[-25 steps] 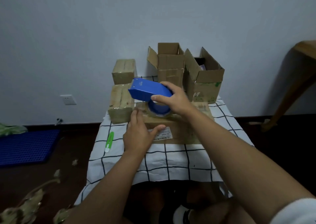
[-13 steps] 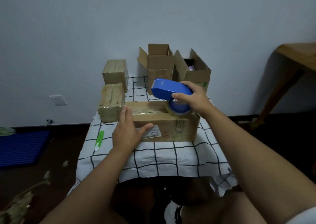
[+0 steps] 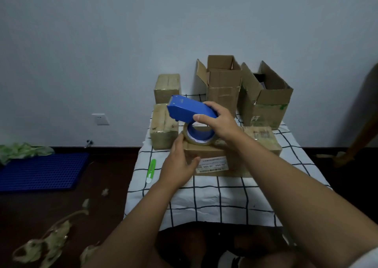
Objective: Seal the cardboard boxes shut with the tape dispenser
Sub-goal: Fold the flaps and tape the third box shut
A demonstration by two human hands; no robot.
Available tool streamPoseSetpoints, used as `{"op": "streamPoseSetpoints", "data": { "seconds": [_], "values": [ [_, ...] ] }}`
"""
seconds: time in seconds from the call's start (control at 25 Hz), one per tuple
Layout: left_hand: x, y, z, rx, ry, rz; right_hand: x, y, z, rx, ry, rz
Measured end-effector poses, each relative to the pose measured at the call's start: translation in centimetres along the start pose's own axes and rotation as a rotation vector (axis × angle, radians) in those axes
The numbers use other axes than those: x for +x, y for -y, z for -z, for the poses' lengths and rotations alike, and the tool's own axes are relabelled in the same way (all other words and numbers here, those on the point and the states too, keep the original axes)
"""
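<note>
A flat cardboard box [image 3: 263, 140] with a white shipping label lies on the checked cloth in front of me. My right hand [image 3: 218, 122] grips the blue tape dispenser [image 3: 190, 109], whose tape roll sits on the box's top near its left end. At that left end my left hand [image 3: 180, 163] rests with fingers straight along the side and the thumb across the front face. Two sealed boxes, one [image 3: 163, 129] on the cloth and one [image 3: 167, 87] behind it, stand at the left. Two open boxes, the taller [image 3: 223, 87] and the wider [image 3: 268, 102], stand at the back.
A small table under a white cloth with black checks [image 3: 214, 198] carries everything. A green and white utility knife [image 3: 151, 170] lies near its left edge. On the dark floor to the left are a blue mat [image 3: 41, 171] and crumpled tape scraps [image 3: 47, 243]. A wooden leg [image 3: 360, 128] stands at the right.
My right hand has carried the dispenser from the right part of the box's top back to its left end. My left hand has stayed on the left end.
</note>
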State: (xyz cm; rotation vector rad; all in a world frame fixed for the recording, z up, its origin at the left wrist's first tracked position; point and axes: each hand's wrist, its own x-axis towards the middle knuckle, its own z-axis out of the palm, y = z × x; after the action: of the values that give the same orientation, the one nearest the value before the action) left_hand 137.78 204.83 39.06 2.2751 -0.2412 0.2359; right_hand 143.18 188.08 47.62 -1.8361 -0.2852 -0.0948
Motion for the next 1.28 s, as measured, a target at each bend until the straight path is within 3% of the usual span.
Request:
{"op": "streamPoseSetpoints", "data": {
  "seconds": [0.16, 0.36, 0.44, 0.52, 0.6, 0.84, 0.96, 1.16, 1.28],
  "values": [
    [-0.2, -1.5, -0.1, 0.167, -0.048, -0.076, -2.2, 0.1, 4.3, -0.098, -0.121, -0.012],
    [-2.2, -4.8, -2.3, 0.493, -0.237, -0.223, -5.6, 1.3, 8.2, 0.033, -0.317, -0.016],
    [-2.5, -5.1, -2.0, 0.459, -0.086, -0.237, -6.7, 1.8, 9.4, 0.062, -0.338, 0.007],
    [-2.4, -4.1, -0.8, 0.401, 0.188, -0.199, -7.6, 2.0, 10.6, 0.074, -0.349, 0.012],
    [-2.2, -3.5, 0.4, 0.441, 0.301, -0.219, -8.5, 2.0, 11.2, 0.092, -0.352, 0.010],
    [-3.9, -6.3, -1.4, 0.640, 0.037, -0.305, -9.5, 2.8, 10.9, 0.140, -0.358, 0.000],
    [-4.3, -7.8, -3.5, 0.527, -0.030, -0.266, -9.6, 2.4, 10.2, 0.146, -0.369, 0.000],
    [-3.7, -7.4, -4.3, 0.042, 0.128, -0.291, -10.3, 1.1, 8.5, 0.143, -0.422, -0.048],
    [-3.4, -6.1, -4.0, -0.028, 0.145, -0.222, -10.7, 0.4, 6.9, 0.162, -0.382, -0.057]
  ]
}}
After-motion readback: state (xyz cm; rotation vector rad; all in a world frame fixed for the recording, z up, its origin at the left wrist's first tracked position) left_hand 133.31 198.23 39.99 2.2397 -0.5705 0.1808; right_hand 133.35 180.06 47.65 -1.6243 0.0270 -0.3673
